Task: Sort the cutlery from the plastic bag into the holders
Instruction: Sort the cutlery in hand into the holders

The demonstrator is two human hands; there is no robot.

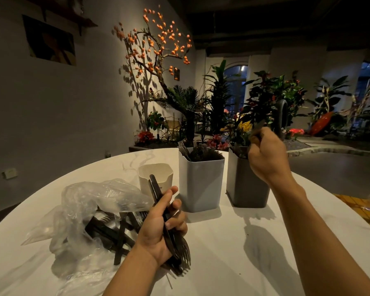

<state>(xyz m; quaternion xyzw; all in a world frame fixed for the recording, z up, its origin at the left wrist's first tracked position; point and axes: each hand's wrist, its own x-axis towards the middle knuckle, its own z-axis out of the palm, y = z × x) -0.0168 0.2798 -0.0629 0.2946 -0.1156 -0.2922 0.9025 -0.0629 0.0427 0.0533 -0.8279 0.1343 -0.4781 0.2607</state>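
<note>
Left grip: my left hand (158, 227) is curled round a bundle (169, 227) of dark cutlery, handles pointing up past my fingers, fork tines fanning out below my palm, held over the near middle of the worktop (233, 253).
Right grip: my right hand (265, 157) pinches one dark piece (257, 128) over the mouth of the grey holder (246, 184); it is too blurred to name as knife, fork or spoon.
Bag: the clear plastic bag (90, 199) lies crumpled toward the left edge of the worktop, with more dark cutlery (109, 231) heaped inside and spilling from its open end.
Holders: the white holder (201, 184) stands in the middle toward the far edge, already stuffed with forks; the grey one is just to its right; a small cream cup (156, 174) sits to its left, behind my bundle.
Handling: the pieces look like thin plastic, so I judge them light, fairly stiff, and prone to slide against each other in a bunch.
Where to hold: mid-handle, one piece at a time, keeping clear of the tines.
Risk: the bundle could fan out and slip if I loosen my left fingers.
</note>
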